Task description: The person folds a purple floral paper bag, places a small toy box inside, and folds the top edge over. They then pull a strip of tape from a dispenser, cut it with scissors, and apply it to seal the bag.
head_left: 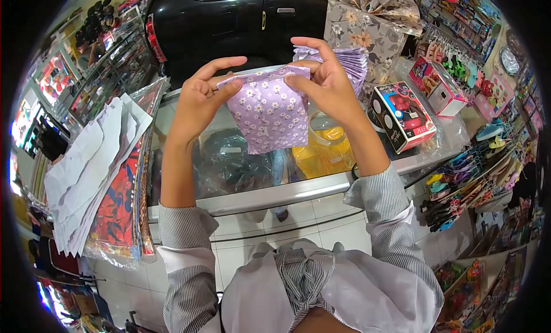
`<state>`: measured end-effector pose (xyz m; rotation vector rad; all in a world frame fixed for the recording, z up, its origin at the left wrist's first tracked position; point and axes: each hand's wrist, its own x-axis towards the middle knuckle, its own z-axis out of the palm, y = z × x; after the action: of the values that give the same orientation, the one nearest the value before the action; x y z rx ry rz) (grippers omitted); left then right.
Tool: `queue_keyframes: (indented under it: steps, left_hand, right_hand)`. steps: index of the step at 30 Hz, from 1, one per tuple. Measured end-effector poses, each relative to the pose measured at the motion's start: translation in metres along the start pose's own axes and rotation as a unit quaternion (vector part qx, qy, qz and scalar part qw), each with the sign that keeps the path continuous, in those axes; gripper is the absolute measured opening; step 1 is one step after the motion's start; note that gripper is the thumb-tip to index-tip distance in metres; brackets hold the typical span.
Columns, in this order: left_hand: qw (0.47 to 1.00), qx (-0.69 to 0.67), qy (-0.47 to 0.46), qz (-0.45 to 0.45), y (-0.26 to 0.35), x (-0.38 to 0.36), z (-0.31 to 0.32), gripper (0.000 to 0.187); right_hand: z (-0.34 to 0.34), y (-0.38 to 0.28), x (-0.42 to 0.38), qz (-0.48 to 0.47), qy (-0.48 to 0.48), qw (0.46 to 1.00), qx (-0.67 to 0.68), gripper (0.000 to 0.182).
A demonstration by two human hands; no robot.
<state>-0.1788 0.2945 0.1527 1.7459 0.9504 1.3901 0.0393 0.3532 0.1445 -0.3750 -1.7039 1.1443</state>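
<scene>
A purple paper packet with white flowers point(270, 112) hangs upright over the glass counter, its top edge facing away. My left hand point(208, 92) pinches its upper left corner between thumb and fingers. At the upper right corner my right hand point(324, 83) grips the edge with the thumb in front, its index finger raised. Behind my right hand is a pleated purple piece point(353, 66), partly hidden. A roll of clear tape point(326, 129) lies on the counter by my right forearm, near yellow items point(324, 155).
The glass counter's metal edge point(275, 196) runs in front of me. White sheets and plastic-wrapped papers point(94, 155) lie at left. On the right stand a black-and-red box point(404, 117) and a pink box point(439, 89). A floral-wrapped parcel point(367, 28) and a black car point(229, 28) are beyond.
</scene>
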Motion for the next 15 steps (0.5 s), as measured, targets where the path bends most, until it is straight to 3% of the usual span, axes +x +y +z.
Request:
queue_keyframes:
  steps: [3, 6, 11, 15]
  left_hand:
    - [0.998, 0.06, -0.023, 0.025, -0.002, 0.006, -0.004, 0.045]
    - [0.997, 0.012, -0.038, -0.061, 0.007, 0.005, -0.006, 0.045]
    - [0.998, -0.014, -0.039, -0.046, -0.005, 0.008, -0.009, 0.042]
    - [0.997, -0.066, -0.009, -0.025, -0.006, 0.005, -0.007, 0.035]
  right_hand:
    - [-0.005, -0.003, 0.001, 0.019, -0.021, 0.999, 0.023, 0.057]
    - [-0.012, -0.005, 0.0, 0.058, -0.044, 0.996, 0.047, 0.054]
    - [-0.022, -0.001, 0.006, 0.079, -0.104, 0.989, 0.074, 0.052]
    - [-0.028, -0.012, 0.004, -0.002, -0.085, 0.996, 0.028, 0.04]
